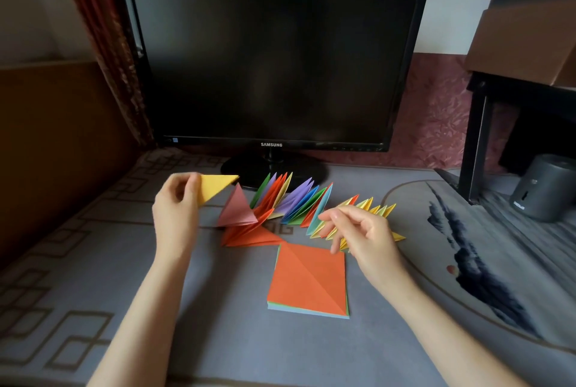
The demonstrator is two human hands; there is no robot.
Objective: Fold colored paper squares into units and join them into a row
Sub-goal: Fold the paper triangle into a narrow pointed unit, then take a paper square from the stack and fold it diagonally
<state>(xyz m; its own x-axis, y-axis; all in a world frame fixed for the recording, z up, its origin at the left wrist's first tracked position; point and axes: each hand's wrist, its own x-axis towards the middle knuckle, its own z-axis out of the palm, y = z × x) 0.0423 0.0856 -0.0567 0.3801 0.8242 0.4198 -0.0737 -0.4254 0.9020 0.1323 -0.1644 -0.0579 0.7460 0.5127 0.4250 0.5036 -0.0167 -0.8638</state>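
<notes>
L hand [176, 208] raised, pinching yellow unit [215, 187]; R hand [361, 230] lower, fingers loosely extended.

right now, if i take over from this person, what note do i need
Left hand pinches a folded yellow unit, held up by the left end of the row.
Right hand is open over the row's yellow end; contact unclear.
The row of joined units lies before the monitor; the stack of squares, creased orange one on top, sits nearer.
Done: many units joined.
Left: join the yellow unit, fold the stack.
</notes>
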